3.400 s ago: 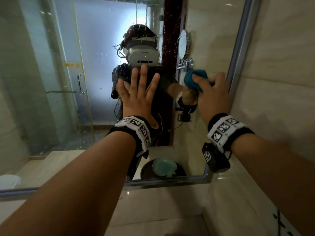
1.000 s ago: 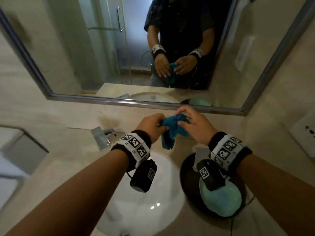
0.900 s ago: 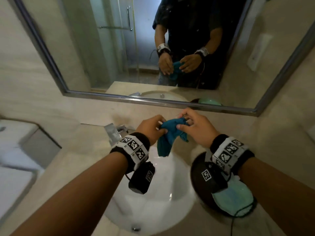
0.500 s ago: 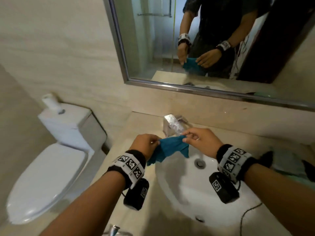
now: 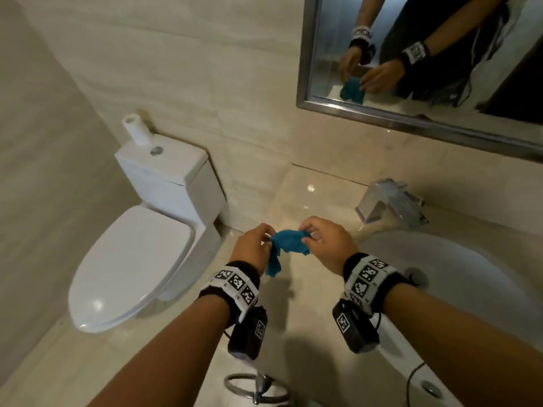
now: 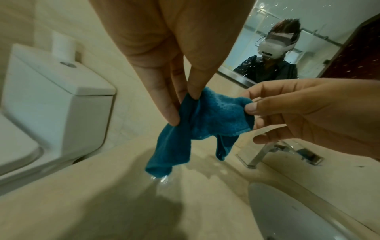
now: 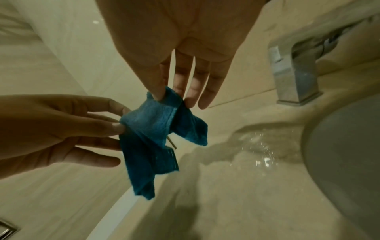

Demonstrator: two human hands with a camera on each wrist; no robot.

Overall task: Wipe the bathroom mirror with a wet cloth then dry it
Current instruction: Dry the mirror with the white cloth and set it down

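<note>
Both hands hold a small blue terry cloth in the air above the beige stone counter, just left of the white sink basin. The left hand has its grip pinched on the cloth's left edge between thumb and fingertips, and a long fold hangs down from there. The right hand has its grip pinched on the right upper corner, thumb against forefinger, with the other fingers loosely spread. The cloth sags between the two grips and does not touch the counter. Water drops glisten on the counter below it in the left wrist view. A chrome faucet stands at the far side of the basin. The mirror, steel-framed, hangs on the far wall at upper right and reflects both hands and the cloth. At left stands a white toilet with its lid closed and a paper roll on its tank.
</note>
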